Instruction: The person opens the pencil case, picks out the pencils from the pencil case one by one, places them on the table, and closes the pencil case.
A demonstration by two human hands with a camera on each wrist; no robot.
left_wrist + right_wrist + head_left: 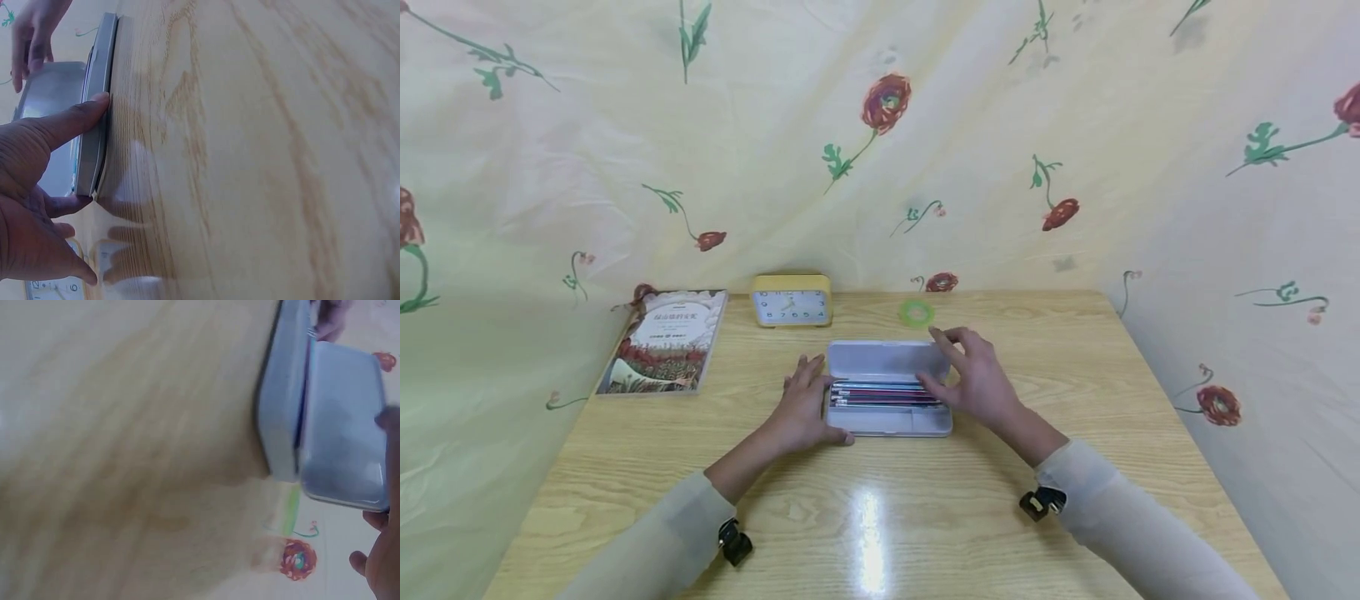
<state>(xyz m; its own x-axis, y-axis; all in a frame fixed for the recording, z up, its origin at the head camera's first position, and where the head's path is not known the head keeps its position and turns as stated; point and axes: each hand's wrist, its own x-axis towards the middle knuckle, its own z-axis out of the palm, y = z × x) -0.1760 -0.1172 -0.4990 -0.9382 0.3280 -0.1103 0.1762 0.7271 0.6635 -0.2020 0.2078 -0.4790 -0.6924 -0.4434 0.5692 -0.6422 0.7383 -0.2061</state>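
Observation:
A pale grey pencil case point(891, 423) lies with its lid point(880, 360) raised at the back and several pencils point(880, 395) inside. My left hand point(805, 412) holds the case's left end, thumb along the front wall and index finger at the end; its other fingers are spread. In the left wrist view the left thumb presses on the case point(94, 144). At the right end, my right hand point(977, 383) holds the lid between thumb and fingers. The right wrist view has that hand point(387, 531) at the edge of the lid point(344, 431).
A yellow clock point(792, 301) stands behind the case to the left, with a book point(662, 343) farther left. A green ring point(917, 313) lies behind the case on the wooden table point(805, 517). A flowered cloth point(760, 150) hangs behind and beside the table.

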